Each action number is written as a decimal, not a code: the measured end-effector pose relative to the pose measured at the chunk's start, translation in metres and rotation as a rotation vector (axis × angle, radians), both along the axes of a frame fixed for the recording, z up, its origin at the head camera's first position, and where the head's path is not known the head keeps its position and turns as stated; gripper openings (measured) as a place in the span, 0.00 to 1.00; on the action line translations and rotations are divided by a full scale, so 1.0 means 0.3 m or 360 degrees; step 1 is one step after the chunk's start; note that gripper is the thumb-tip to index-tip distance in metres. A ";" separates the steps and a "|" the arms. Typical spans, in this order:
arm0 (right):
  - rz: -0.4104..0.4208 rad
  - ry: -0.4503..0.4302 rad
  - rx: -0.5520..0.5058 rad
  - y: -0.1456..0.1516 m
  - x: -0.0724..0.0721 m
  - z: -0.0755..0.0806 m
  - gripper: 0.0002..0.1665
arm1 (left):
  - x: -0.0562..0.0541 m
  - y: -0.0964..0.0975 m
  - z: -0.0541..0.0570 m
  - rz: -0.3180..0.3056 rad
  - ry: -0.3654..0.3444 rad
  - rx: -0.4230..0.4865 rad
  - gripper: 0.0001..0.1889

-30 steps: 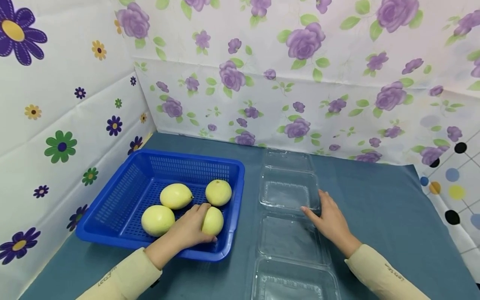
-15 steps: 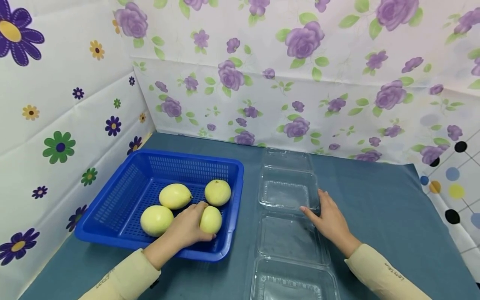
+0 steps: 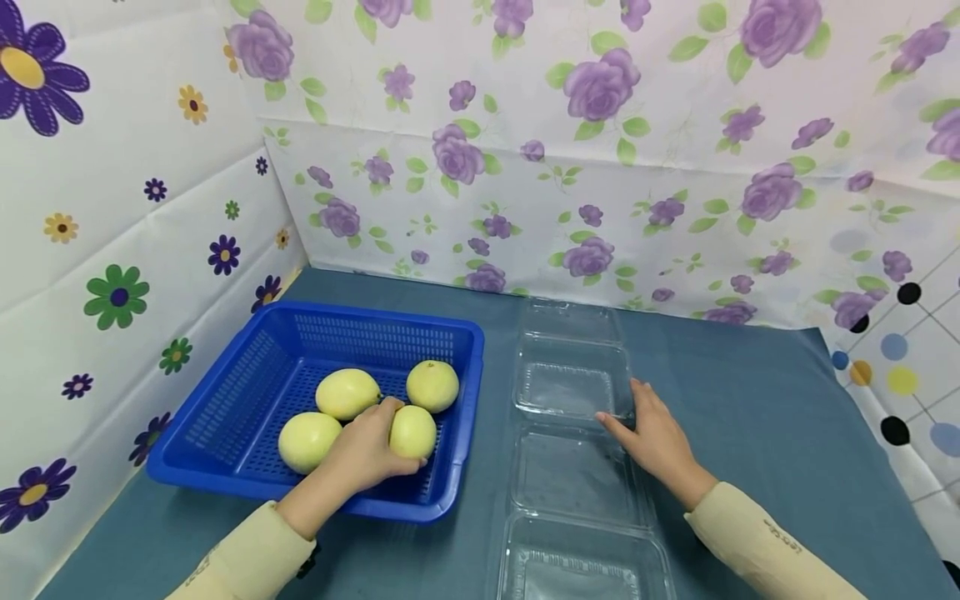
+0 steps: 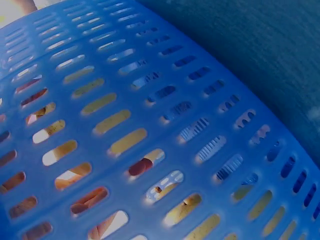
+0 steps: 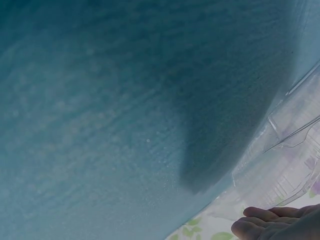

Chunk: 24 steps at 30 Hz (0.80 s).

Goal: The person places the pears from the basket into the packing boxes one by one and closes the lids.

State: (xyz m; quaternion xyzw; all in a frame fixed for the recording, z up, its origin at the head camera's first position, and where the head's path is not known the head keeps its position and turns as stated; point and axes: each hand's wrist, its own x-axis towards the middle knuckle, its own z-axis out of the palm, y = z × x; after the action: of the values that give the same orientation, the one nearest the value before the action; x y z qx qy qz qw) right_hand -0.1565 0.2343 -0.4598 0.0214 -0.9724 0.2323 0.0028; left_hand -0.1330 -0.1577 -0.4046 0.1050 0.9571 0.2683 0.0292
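In the head view my left hand [image 3: 369,446] grips a pale yellow melon [image 3: 413,432] inside the blue plastic basket [image 3: 202,479], fingers over its far side and thumb at its near side. Several melons share the basket: one melon [image 3: 432,386] behind the gripped one, others to its left. Through the basket wall [image 4: 165,125] in the left wrist view, bits of yellow melon and fingers show. My right hand [image 3: 660,437] rests with relaxed fingers at the right edge of a clear plastic clamshell container [image 3: 573,383], thumb at its front corner. This container lies with its lid spread open.
Nearer the front stands a second clear clamshell container [image 3: 585,575], its lid [image 3: 573,471] lying flat behind it. A blue-green cloth [image 3: 750,417] covers the table. Flowered sheets [image 3: 480,208] hang along the back and left side.
My left hand and the gripped melon have shifted slightly left and up within the basket. The right hand stays at the container's edge. The head view has shifted slightly.
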 end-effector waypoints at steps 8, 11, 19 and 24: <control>0.0014 -0.0035 -0.0030 -0.004 -0.003 0.000 0.57 | 0.006 -0.033 0.009 0.0035 0.0012 0.0073 0.34; 0.0015 -0.0027 -0.0030 -0.003 -0.004 0.002 0.56 | 0.010 -0.041 0.019 0.0059 0.0029 0.0074 0.35; 0.0022 0.0002 -0.0005 0.001 -0.006 0.001 0.56 | 0.018 -0.044 0.048 0.0065 0.0126 0.0093 0.35; 0.0024 0.0007 -0.0008 0.001 -0.006 0.000 0.56 | 0.018 -0.036 0.065 0.0061 0.0219 0.0105 0.36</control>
State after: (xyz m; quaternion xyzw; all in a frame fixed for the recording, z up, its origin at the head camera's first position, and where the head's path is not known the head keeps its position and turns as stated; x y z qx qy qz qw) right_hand -0.1583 0.2346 -0.4600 0.0294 -0.9716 0.2348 0.0032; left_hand -0.1275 -0.1684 -0.3849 0.1057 0.9494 0.2923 -0.0452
